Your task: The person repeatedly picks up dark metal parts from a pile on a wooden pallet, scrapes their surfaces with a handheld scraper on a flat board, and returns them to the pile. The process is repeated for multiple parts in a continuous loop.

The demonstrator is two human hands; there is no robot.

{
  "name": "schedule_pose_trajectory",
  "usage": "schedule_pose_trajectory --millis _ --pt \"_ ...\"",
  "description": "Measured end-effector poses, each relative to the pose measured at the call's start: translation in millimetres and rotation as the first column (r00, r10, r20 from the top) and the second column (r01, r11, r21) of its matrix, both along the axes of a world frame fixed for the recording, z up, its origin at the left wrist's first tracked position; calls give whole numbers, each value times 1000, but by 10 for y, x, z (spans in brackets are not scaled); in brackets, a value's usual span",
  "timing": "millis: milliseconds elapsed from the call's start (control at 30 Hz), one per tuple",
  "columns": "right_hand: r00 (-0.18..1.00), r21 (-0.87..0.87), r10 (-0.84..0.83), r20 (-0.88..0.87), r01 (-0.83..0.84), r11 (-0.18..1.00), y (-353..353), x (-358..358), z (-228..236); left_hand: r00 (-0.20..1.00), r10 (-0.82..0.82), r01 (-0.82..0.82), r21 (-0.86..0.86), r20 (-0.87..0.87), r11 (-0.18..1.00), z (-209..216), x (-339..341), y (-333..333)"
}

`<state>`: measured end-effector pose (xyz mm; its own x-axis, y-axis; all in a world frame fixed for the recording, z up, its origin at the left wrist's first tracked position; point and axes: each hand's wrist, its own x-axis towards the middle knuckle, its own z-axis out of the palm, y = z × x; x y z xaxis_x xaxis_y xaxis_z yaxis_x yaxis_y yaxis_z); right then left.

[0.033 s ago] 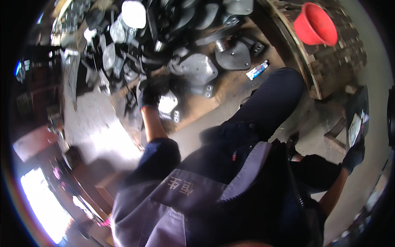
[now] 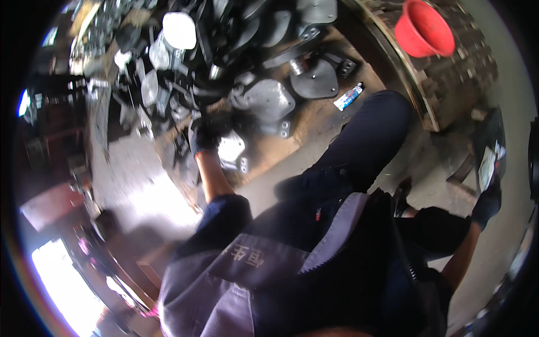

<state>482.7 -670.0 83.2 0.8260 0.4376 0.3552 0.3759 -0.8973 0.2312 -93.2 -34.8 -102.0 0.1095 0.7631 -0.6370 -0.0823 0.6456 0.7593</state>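
My left hand (image 2: 203, 135), in a dark glove, reaches into a pile of metal parts. It is next to a shiny rounded plate bracket (image 2: 231, 147); its fingers blend into the dark parts, so their grip is hidden. A grey plate with a rounded end (image 2: 270, 100) lies just beyond. My right hand (image 2: 487, 206), also dark-gloved, is stretched out to the far right. It is at the lower end of a dark upright piece (image 2: 495, 126) with a pale sheet (image 2: 486, 171) on it. Its fingers are too dark to read.
More brackets (image 2: 314, 78) and a bright oval plate (image 2: 179, 31) crowd the worktop. A small blue-and-white tube (image 2: 348, 98) lies near my knee (image 2: 387, 109). At the upper right, a red bucket (image 2: 421, 31) rests on a rough wooden surface (image 2: 466, 84).
The view has shifted slightly; the red bucket sits a little more to the left and higher. Both hands stay beside the same things.
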Motion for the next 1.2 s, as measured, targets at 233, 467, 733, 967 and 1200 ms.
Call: schedule_pose_trajectory --millis 233,467,733,967,1200 --pt "978 1 169 119 -170 985 -188 93 -177 984 -146 158 112 -105 981 268 641 -25" --pt "978 274 177 109 -201 940 -214 25 -243 919 -251 347 324 -303 880 954 741 -301" --pt "991 791 125 42 -109 601 168 -169 -254 669 -375 743 591 -641 315 1896 1221 36" --pt "972 944 -146 186 -136 300 -184 -188 -293 526 -228 811 564 -819 -156 2491 3448 -1302" --pt "953 989 -295 68 -25 147 -422 -358 -157 306 -920 826 549 -244 130 2604 5313 -3107"
